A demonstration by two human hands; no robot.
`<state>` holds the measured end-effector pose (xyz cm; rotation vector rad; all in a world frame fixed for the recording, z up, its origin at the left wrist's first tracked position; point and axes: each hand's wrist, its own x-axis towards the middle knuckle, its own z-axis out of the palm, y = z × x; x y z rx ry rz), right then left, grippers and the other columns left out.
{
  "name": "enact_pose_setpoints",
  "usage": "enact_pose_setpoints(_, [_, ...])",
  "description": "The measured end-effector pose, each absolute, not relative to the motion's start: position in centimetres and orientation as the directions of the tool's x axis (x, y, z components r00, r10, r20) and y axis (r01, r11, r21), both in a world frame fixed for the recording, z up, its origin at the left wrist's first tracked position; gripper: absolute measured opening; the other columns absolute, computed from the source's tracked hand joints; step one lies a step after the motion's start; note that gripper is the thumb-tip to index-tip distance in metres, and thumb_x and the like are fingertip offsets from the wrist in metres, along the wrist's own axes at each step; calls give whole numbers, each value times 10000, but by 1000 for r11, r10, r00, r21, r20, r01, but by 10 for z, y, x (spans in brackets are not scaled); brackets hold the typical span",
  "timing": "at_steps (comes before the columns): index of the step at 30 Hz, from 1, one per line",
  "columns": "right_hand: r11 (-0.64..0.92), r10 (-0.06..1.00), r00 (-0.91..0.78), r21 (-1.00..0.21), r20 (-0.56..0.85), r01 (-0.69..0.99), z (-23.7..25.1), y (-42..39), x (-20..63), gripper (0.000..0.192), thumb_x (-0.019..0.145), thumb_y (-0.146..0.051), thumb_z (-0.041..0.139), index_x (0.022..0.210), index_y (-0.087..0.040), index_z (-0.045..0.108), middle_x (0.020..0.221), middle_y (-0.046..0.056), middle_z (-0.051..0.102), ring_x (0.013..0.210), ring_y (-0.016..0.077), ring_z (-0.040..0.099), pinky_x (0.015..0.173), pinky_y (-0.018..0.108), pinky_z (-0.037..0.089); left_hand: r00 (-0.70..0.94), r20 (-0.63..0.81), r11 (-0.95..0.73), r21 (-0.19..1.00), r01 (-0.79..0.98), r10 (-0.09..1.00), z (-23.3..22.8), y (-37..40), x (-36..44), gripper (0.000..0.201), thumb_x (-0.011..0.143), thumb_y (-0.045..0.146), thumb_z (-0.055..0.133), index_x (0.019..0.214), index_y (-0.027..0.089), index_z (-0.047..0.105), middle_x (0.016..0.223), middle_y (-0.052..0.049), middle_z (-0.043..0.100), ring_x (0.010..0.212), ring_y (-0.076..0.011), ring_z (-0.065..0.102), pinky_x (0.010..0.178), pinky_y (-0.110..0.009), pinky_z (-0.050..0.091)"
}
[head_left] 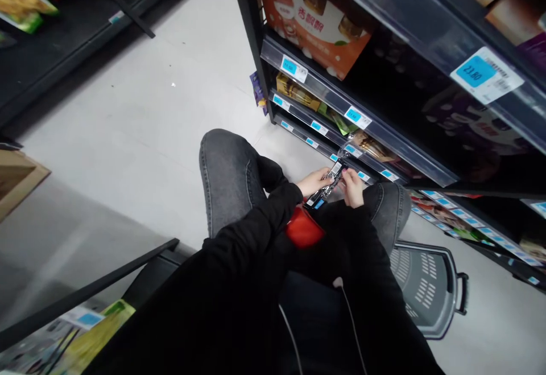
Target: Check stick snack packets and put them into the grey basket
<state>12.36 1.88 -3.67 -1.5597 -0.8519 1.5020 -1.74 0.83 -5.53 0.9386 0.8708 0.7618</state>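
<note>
Crouched in a shop aisle, the person holds a dark packet (327,187) between both hands: the left hand (313,182) grips its near side, the right hand (354,188) pinches its far end, both closed on it above the knees, likely to read its label. A red item (302,228) sits just below the hands. The shelves (362,124) stand just beyond, and a grey basket (429,287) rests on the floor (128,124) behind the right arm.

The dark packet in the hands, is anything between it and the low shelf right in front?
Nothing visible. The dark packet, held by the left hand and right hand, sits just short of the low shelf, with open space between.
</note>
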Motion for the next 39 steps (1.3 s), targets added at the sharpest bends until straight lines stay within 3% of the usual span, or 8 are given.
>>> enact_pose_setpoints(3, [-455, 882, 67, -879, -467, -141, -34, 18, 124, 302, 605, -402, 664, 744, -175, 523, 603, -55, 522, 563, 78, 535, 541, 214, 480, 470, -290, 306, 951, 43, 834, -45, 6, -21, 283, 830, 361, 443, 1021, 155, 478, 841, -44, 630, 679, -146, 627, 668, -282, 479])
enact_pose_setpoints(7, [-420, 887, 105, -881, -449, -220, -35, 19, 127, 307, 572, -390, 704, 704, -165, 542, 579, -56, 529, 541, 68, 529, 546, 214, 492, 376, -185, 38, 929, 367, 908, -31, 5, -28, 437, 762, 349, 558, 1145, 171, 446, 959, -69, 635, 866, -214, 618, 783, -325, 458])
enact_pose_setpoints(14, [-377, 916, 51, -896, -398, -234, -36, 21, 129, 251, 634, -374, 677, 743, -172, 573, 616, -34, 570, 560, 86, 561, 591, 261, 532, 331, -12, -158, 862, 482, 944, -28, 1, -32, 466, 821, 318, 490, 1250, 175, 379, 1197, -79, 554, 1032, -186, 574, 878, -273, 438])
enact_pose_setpoints(23, [-317, 940, 86, -937, -331, -144, -42, 21, 131, 184, 686, -319, 604, 784, -178, 537, 622, -41, 561, 543, 91, 577, 591, 286, 543, 298, 145, -318, 649, 692, 944, -39, -1, -30, 395, 885, 325, 377, 1228, 147, 457, 1075, -104, 622, 906, -177, 625, 742, -261, 488])
enact_pose_setpoints(27, [-310, 943, 101, -947, -318, -85, -41, 21, 130, 206, 676, -295, 603, 834, -189, 524, 661, -42, 565, 544, 93, 580, 565, 281, 545, 346, 137, -360, 566, 742, 928, -38, 1, -31, 385, 898, 311, 346, 1229, 163, 477, 1039, -99, 636, 809, -167, 638, 686, -263, 481])
enact_pose_setpoints(32, [-313, 947, 57, -949, -315, -37, -39, 22, 131, 278, 689, -296, 590, 940, -203, 515, 715, -24, 592, 587, 117, 605, 570, 298, 554, 353, 112, -356, 533, 768, 929, -34, 2, -34, 374, 897, 301, 350, 1230, 200, 487, 1101, -91, 618, 851, -174, 627, 708, -269, 461])
enact_pose_setpoints(39, [-365, 930, -1, -927, -366, -82, -41, 19, 127, 244, 672, -270, 603, 881, -194, 504, 636, -45, 590, 533, 113, 615, 576, 313, 572, 301, -60, -247, 431, 868, 952, -29, 0, -32, 446, 897, 397, 297, 1275, 202, 431, 966, -109, 633, 783, -220, 628, 648, -300, 454])
